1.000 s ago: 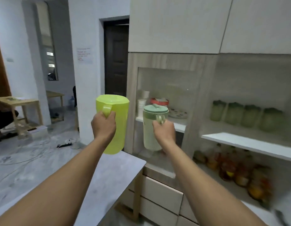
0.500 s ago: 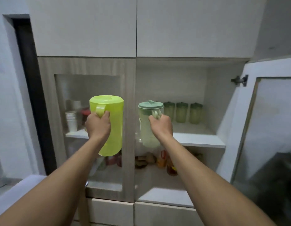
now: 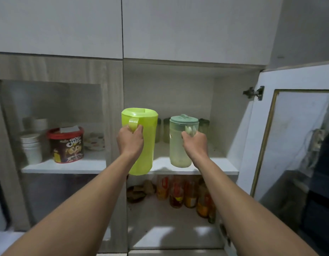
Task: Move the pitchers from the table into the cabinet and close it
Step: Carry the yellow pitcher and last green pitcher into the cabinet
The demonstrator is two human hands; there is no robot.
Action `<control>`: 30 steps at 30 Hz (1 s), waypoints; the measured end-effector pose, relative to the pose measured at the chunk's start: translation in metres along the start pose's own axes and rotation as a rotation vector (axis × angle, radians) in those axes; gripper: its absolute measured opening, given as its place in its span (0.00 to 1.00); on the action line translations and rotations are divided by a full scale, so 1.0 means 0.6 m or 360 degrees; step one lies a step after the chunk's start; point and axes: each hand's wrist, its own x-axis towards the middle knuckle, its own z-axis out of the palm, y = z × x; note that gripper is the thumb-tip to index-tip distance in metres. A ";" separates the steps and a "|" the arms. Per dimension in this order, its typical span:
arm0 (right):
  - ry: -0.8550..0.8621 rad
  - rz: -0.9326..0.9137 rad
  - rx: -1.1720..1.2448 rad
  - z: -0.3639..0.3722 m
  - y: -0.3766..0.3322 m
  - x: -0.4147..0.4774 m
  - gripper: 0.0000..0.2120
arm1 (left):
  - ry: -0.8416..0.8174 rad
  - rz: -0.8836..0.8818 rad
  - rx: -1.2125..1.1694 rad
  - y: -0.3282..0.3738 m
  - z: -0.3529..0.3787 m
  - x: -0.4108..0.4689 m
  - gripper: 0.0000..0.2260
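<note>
Left hand (image 3: 130, 140) grips the lime pitcher (image 3: 141, 143) at its twelve o'clock; right hand (image 3: 195, 145) clutches the pale green pitcher (image 3: 179, 145), ten o'clock. Tub (image 3: 65, 145) reads "Choco Chips".

Red-lidded Choco Chips tub (image 3: 65, 145) sits behind the glass on the left, right beside a stack of white paper cups (image 3: 31, 147). Bunch of sauce bottles (image 3: 185, 194) crowd the lower shelf

The only words that can be read are "CHOCO CHIPS", printed in big white letters on the brown front of a red-lidded tub (image 3: 66, 145) at nine o'clock on the left-hand shelf (image 3: 67, 166). The bottles (image 3: 185, 194) at six o'clock carry red and yellow labels, too blurred to read.
</note>
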 end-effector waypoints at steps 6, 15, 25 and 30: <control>0.0148 0.0046 -0.0010 0.010 0.028 0.087 0.08 | -0.0111 0.0040 -0.0049 -0.037 0.094 0.076 0.15; 0.0216 0.0154 0.0011 0.059 0.116 0.221 0.09 | -0.0195 -0.0099 -0.0101 -0.123 0.244 0.159 0.15; 0.0137 0.0241 -0.0016 0.138 0.245 0.413 0.08 | -0.0198 -0.0238 -0.0051 -0.233 0.405 0.243 0.13; 0.0058 0.0274 -0.0037 0.182 0.302 0.492 0.08 | -0.0147 -0.0118 0.0150 -0.262 0.467 0.276 0.12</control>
